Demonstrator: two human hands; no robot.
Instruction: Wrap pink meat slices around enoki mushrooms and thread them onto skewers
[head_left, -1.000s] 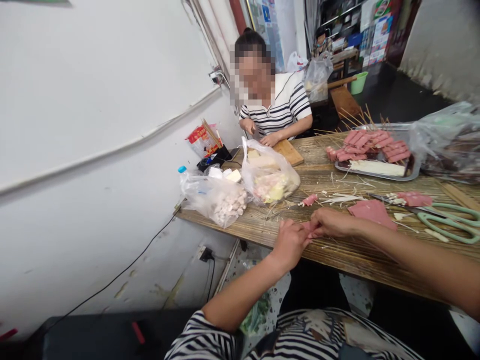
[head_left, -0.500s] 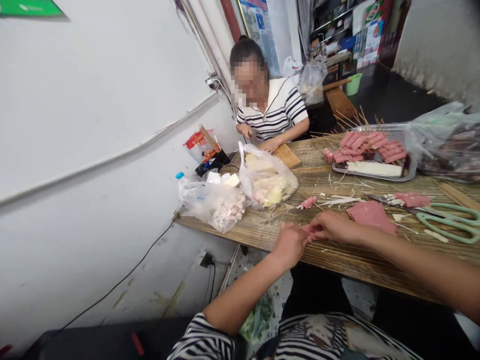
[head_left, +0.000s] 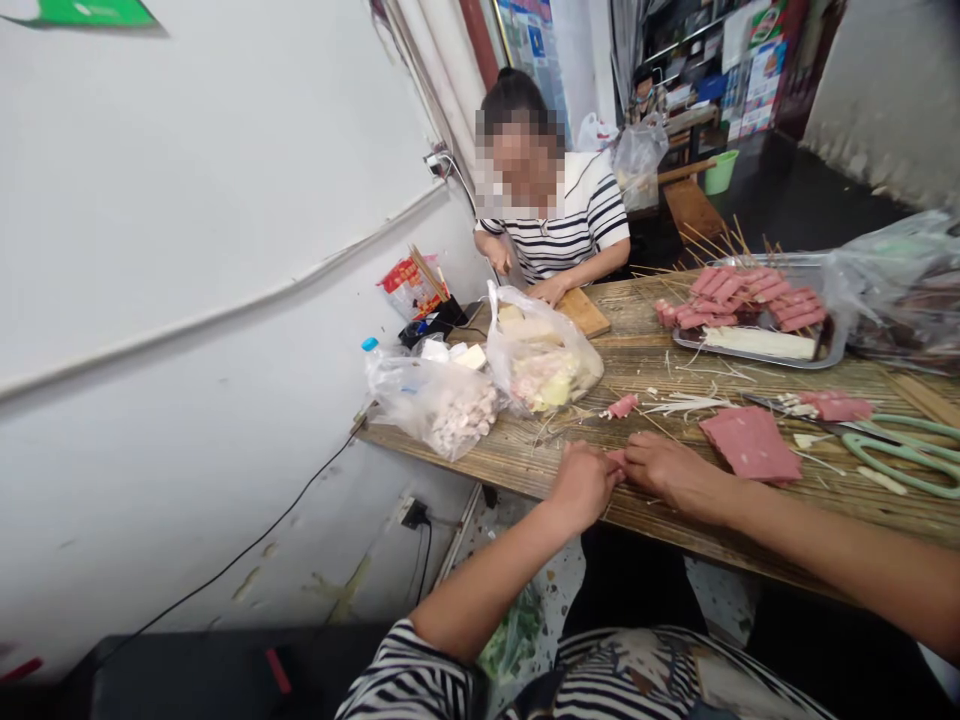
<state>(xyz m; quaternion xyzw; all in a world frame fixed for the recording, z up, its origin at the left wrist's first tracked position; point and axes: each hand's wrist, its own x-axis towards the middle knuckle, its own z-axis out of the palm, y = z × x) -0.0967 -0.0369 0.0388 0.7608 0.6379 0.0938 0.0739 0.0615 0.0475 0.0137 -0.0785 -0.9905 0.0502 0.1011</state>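
At the table's near edge my left hand [head_left: 586, 480] pinches one end of a small pink meat slice [head_left: 616, 456], which seems to be rolled up. Bent over its other end are the fingers of my right hand [head_left: 666, 468], also closed; they hide much of the slice. A stack of pink meat slices [head_left: 752, 443] lies just right of my right hand. Beyond my hands are loose enoki mushroom strands [head_left: 690, 403] and a short meat roll [head_left: 622, 406] with white ends. Another meat roll [head_left: 836, 405] rests by the green-handled scissors [head_left: 904, 460].
A metal tray [head_left: 838, 345] holds skewered pink rolls [head_left: 750, 292] and a white enoki bundle [head_left: 761, 342]. Plastic bags of food [head_left: 544, 360] [head_left: 457, 410] stand at the left. Across the table a person [head_left: 559, 225] works at a cutting board [head_left: 585, 312].
My right hand has flattened lower over the slice, its fingers shifting slightly. My left hand keeps its pinch. The camera view has swayed a little.
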